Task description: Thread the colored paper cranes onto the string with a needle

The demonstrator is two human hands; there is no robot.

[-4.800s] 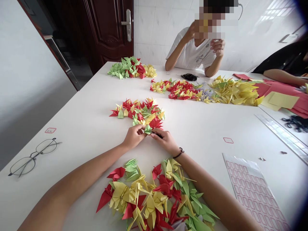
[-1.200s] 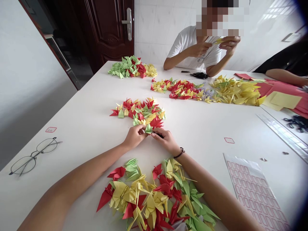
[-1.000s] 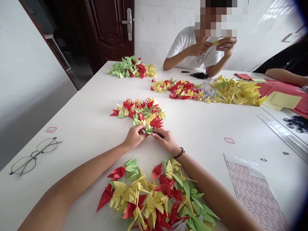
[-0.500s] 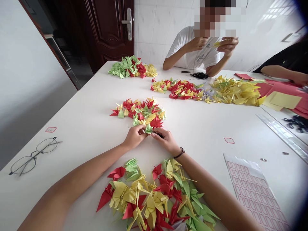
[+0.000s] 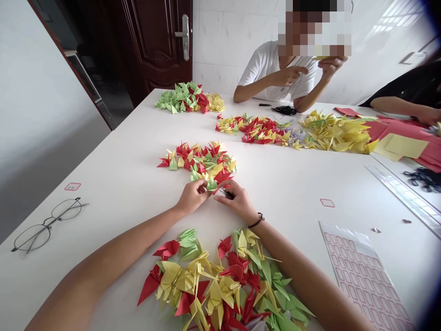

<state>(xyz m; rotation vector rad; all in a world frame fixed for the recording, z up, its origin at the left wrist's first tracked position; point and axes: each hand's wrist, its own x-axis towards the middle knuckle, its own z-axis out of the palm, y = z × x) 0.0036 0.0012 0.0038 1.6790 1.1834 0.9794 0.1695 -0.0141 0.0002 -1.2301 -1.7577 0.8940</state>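
Observation:
My left hand (image 5: 193, 195) is closed, its thumb and fingertips pinching a small green folded paper crane (image 5: 212, 185). Close on its right, my right hand (image 5: 239, 200) is curled, with a bundle of black thread (image 5: 227, 194) showing between its thumb and forefinger. Its other fingers are mostly hidden. Just beyond both hands lies a string of red, yellow and green paper cranes (image 5: 196, 158). Nearer to me, between my forearms, spreads a loose pile of folded cranes (image 5: 213, 287) in the same colours.
Eyeglasses (image 5: 46, 225) rest at the left. On the right are a label sheet (image 5: 361, 271), a clear ruler (image 5: 403, 197) and red paper (image 5: 396, 133). More cranes (image 5: 337, 131) lie farther back. A person in white (image 5: 265, 69) sits across; another person's arm (image 5: 403, 108) reaches in.
My right fingertips have drawn slightly away from the green crane, with thumb and forefinger farther apart. My left hand stays put. The person across has lowered one hand from the yellow piece.

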